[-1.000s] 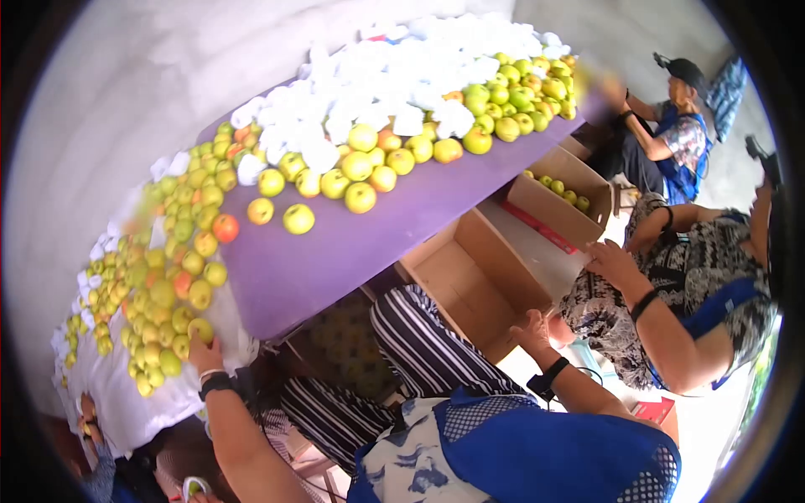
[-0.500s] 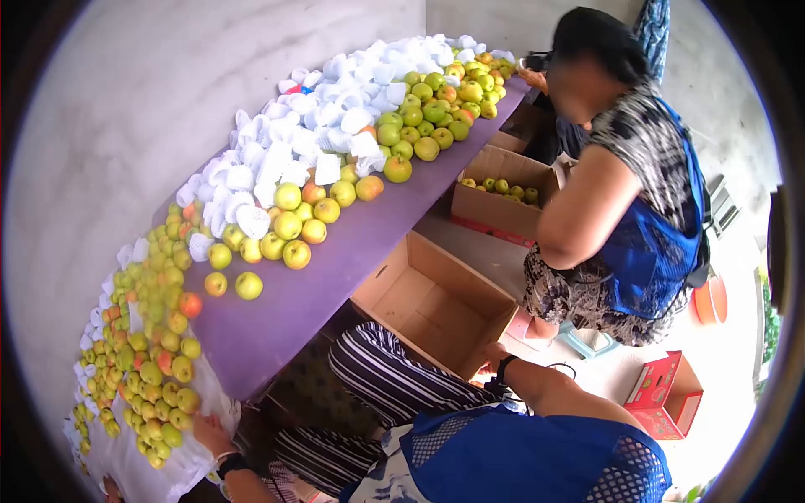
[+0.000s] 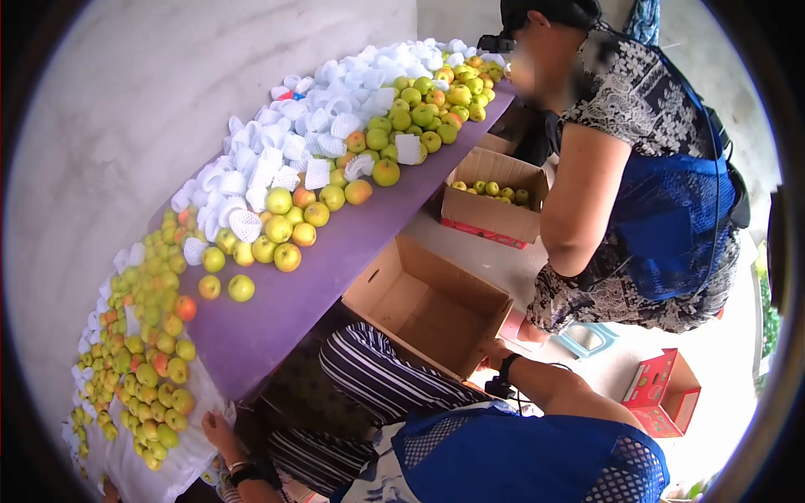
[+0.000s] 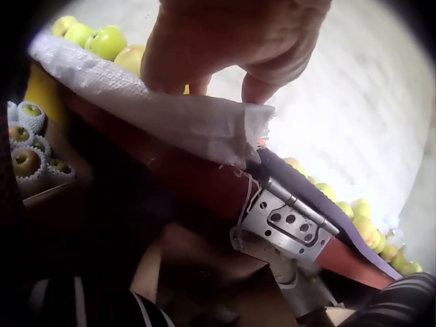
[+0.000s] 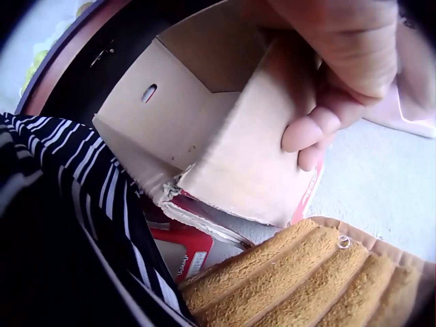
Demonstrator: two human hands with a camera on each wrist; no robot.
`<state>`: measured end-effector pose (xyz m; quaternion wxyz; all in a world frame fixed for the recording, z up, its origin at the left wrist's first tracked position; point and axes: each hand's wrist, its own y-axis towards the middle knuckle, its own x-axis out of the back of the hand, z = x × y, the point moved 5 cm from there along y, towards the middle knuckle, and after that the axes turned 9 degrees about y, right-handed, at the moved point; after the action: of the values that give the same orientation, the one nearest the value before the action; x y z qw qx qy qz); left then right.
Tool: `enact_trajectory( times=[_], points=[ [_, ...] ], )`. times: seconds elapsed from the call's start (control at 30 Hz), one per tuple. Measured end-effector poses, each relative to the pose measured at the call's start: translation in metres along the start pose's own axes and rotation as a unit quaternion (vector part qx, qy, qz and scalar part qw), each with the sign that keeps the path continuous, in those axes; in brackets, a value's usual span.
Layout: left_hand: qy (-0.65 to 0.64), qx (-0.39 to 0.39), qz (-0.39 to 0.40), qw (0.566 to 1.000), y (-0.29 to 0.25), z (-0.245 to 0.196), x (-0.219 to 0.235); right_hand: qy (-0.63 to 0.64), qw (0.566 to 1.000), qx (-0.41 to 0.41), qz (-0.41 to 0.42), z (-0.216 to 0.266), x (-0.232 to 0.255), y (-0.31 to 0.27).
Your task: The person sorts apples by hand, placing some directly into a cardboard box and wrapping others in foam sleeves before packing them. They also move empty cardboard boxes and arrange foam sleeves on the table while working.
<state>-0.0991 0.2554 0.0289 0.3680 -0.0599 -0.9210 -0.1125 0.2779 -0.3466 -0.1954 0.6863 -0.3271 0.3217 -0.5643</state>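
My right hand (image 3: 490,352) grips the near wall of an open cardboard box (image 3: 381,281) beside the table. In the right wrist view its fingers (image 5: 303,134) curl against the box's outer face. The box's inside is bare except for small specks. My left hand (image 3: 220,432) is at the near edge of a white woven sheet (image 3: 189,453) on the table. In the left wrist view, its fingertips rest on that sheet (image 4: 197,122), with a metal hinge just below. Yellow-green apples (image 3: 159,369) lie heaped beyond this hand.
White foam nets (image 3: 251,159) are piled along the purple tabletop (image 3: 277,323) with more apples. A second box (image 3: 495,218) holds apples. Another person (image 3: 620,168) stands at right near a light blue stool (image 3: 587,339). A red carton (image 3: 662,394) stands on the floor.
My left hand has drawn back from the apples to the sheet's edge. My right hand has gone from open above the box to gripping its wall. The person at right has stood up.
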Motion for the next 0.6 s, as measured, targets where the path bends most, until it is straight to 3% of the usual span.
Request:
enact_trajectory(
  times=[0.13, 0.23, 0.27, 0.3, 0.37, 0.43, 0.6],
  points=[
    [-0.033, 0.014, 0.013, 0.999, 0.001, 0.009, -0.001, 0.093, 0.995, -0.007, -0.04, 0.023, -0.003, -0.033],
    [-0.018, 0.006, 0.032, 0.999, 0.005, 0.018, -0.003, 0.083, 0.995, -0.023, -0.043, 0.044, -0.012, -0.05],
    [-0.019, 0.005, 0.03, 0.999, 0.006, 0.018, -0.004, 0.079, 0.995, -0.029, -0.044, 0.047, -0.013, -0.049],
    [-0.039, 0.012, 0.03, 0.999, 0.005, 0.018, -0.005, -0.03, 0.999, 0.031, -0.027, 0.044, -0.006, -0.035],
    [-0.06, 0.02, 0.03, 0.998, 0.0, 0.013, -0.004, -0.025, 0.998, 0.035, -0.037, 0.019, 0.024, 0.006],
    [-0.009, -0.029, 0.034, 0.999, -0.008, -0.003, 0.001, 0.086, 0.993, 0.022, -0.072, 0.03, 0.019, -0.026],
    [0.04, -0.072, 0.016, 0.996, -0.006, 0.003, -0.001, 0.15, 0.987, 0.025, -0.06, 0.034, 0.024, -0.078]
  ],
)
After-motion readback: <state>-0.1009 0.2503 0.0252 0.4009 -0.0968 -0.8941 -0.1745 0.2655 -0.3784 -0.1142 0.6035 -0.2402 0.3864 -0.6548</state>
